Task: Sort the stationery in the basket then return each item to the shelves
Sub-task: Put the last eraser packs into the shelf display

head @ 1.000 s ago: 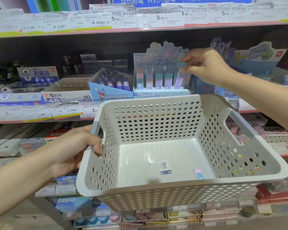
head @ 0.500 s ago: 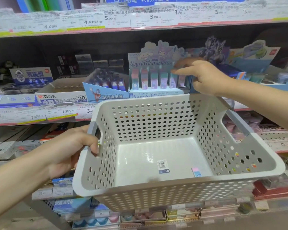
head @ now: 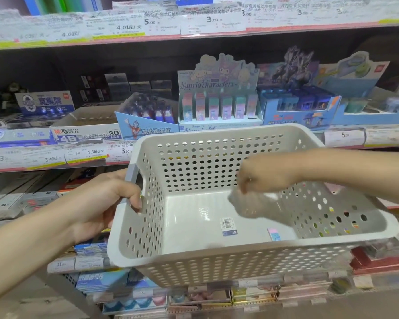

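Reaching in: the right hand hangs inside the basket, above its floor, fingers pointing down; motion blur hides them, so I cannot tell whether they are spread, pinched or holding anything.
Left hand: fingers curled round the grey handle on the basket's near-left wall, carrying the basket in the air in front of the shelves.
Task item: a small pink-and-blue eraser lies flat on the basket floor, below and slightly to the right of the right hand, apart from it.
Beside it: a barcode sticker lies on the floor just left of the eraser; it looks stuck on, not stock.
Likely home: the Sanrio display box, on the shelf beyond the basket and above the right hand, holds upright erasers in similar pastel colours.
Step in hand: judged as picking the last loose item out.
Doing it well: hold the basket level with the left hand so the eraser does not slide; bring the right hand straight down, pinch the eraser by its long sides, and avoid scraping at the sticker.
Risk: the eraser is small and flat, so a hurried pinch could skid it towards the near wall.
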